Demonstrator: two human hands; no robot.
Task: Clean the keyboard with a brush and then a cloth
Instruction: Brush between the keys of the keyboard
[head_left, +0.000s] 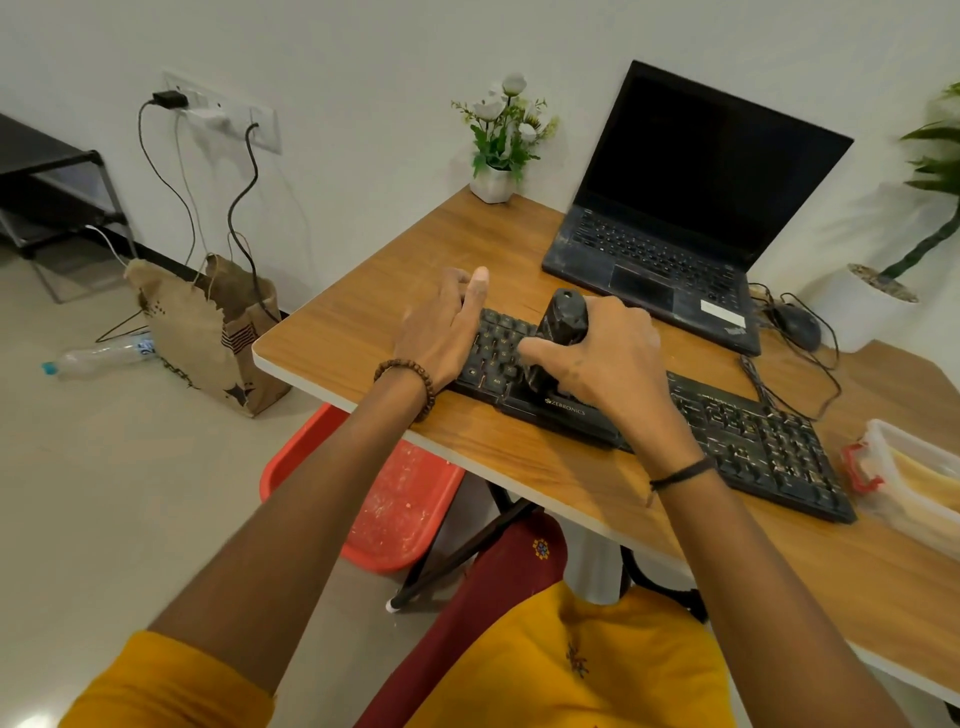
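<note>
brush on keys, both hands at keyboard

head view:
- found black keyboard (737, 436) lying slantwise on wooden table (363, 312), left end near the table's front-left edge, right end running toward a clear plastic box (919, 483) with a red clip.
- grips brush (563, 325) in right hand (613, 358): fingers curled round the dark handle, thumb stretched leftward along it. holds it nearly upright, top tilted slightly away, lower end down on the keys of the keyboard's left half, just above the printed brand label. cannot make out the bristles, hidden behind thumb and handle.
- rests left hand (447, 322) on the keyboard's far left end, fingers straight and together, thumb raised, nothing held. wears a bead bracelet on that wrist, a thin dark thread on the other.
- behind the keyboard, on the table: open black laptop (691, 208) with dark screen, dusty deck; black mouse (795, 327) just right of it, cable looping toward the keyboard; small white flower pot (493, 182) at the back corner by the wall.
- on the floor (130, 493) left of the table: brown paper bag (208, 332), plastic bottle (98, 358) lying on its side beside it, red stool (395, 514) under the table's edge.
</note>
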